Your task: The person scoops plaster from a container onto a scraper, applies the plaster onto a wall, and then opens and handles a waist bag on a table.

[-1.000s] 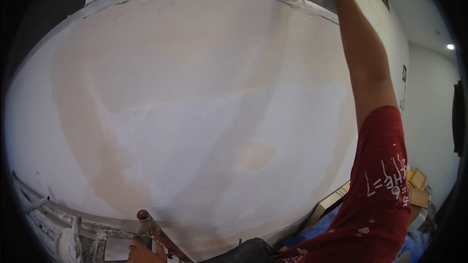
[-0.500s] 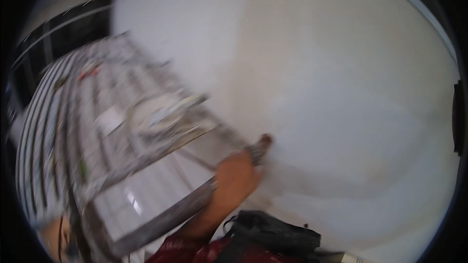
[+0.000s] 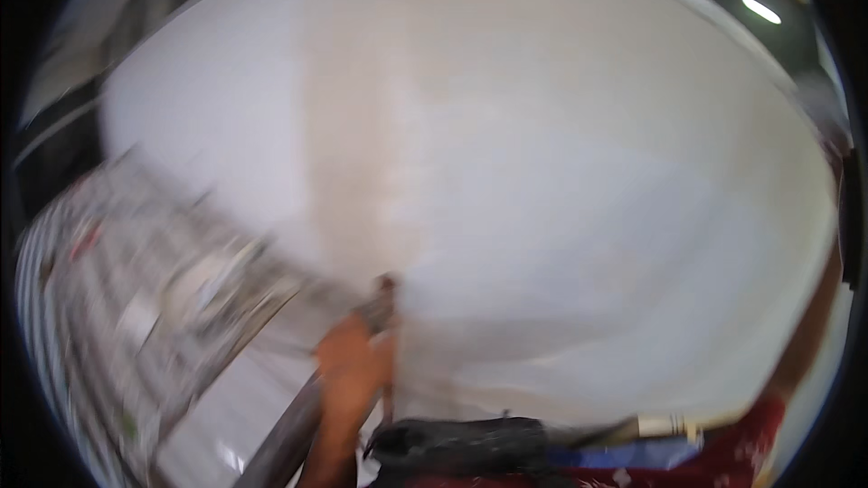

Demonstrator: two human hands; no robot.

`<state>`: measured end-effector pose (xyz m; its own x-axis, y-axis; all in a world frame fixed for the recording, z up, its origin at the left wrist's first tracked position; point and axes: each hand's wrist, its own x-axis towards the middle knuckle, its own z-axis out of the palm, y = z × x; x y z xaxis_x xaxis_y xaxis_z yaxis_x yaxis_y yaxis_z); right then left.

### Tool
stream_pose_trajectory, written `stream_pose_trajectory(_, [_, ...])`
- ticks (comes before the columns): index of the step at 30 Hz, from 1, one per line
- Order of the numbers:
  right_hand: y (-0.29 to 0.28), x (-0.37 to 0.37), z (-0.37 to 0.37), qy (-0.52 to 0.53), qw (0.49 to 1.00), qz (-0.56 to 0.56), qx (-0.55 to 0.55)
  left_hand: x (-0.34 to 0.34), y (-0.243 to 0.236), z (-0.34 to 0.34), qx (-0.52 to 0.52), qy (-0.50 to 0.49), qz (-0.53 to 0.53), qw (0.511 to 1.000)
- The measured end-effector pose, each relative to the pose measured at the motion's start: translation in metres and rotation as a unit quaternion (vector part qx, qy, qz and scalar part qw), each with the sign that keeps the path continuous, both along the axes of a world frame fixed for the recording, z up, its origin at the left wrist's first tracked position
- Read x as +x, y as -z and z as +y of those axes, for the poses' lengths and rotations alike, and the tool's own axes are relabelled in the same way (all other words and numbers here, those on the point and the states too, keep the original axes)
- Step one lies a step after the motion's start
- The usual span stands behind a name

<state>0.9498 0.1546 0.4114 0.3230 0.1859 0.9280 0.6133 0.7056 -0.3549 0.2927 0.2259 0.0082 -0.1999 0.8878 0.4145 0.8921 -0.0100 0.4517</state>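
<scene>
My left hand [image 3: 351, 363] is closed in front of me, close to the lower part of a large pale wall panel [image 3: 542, 181]. A small grey and brown thing [image 3: 380, 300] sticks up from its fingers, too blurred to name. A beige-brown vertical band [image 3: 348, 126] runs up the panel above that hand. At the far right my right arm [image 3: 809, 325], in a red sleeve, reaches upward along the panel's edge. My right hand [image 3: 830, 131] is smeared at the picture's rim, so its fingers cannot be made out.
On the left lies a dusty corrugated sheet [image 3: 99, 325] with a pale round object [image 3: 203, 285] and scraps on it. A shiny white surface [image 3: 231, 398] with a dark edge lies beside my left forearm. A black bag [image 3: 457, 445] sits at my front. A lamp [image 3: 761, 10] glows upper right.
The view has swung right, so the sheet and my left hand sit farther left in the picture. My right arm has come into view at the right. My left hand stays closed.
</scene>
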Motion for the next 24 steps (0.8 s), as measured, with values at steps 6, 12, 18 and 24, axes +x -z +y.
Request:
stream_pose_trajectory(6, [0.014, -0.102, 0.016, 0.272, 0.955, -0.117, 0.028, -0.038, 0.01, -0.014, 0.014, -0.046, 0.115, 0.992])
stream_pose_trajectory(12, [0.02, -0.094, 0.059, 0.593, 0.781, -0.197, -0.012, -0.033, -0.006, -0.009, -0.066, -0.067, 0.103, 0.99])
stream_pose_trajectory(18, [0.043, -0.098, 0.142, 0.603, 0.733, -0.283, 0.138, -0.037, 0.0, 0.002, -0.061, -0.08, 0.13, 0.986])
stream_pose_trajectory(24, [0.047, -0.116, 0.182, 0.648, 0.713, -0.252, 0.09, -0.035, -0.002, 0.003, -0.081, -0.077, 0.131, 0.985])
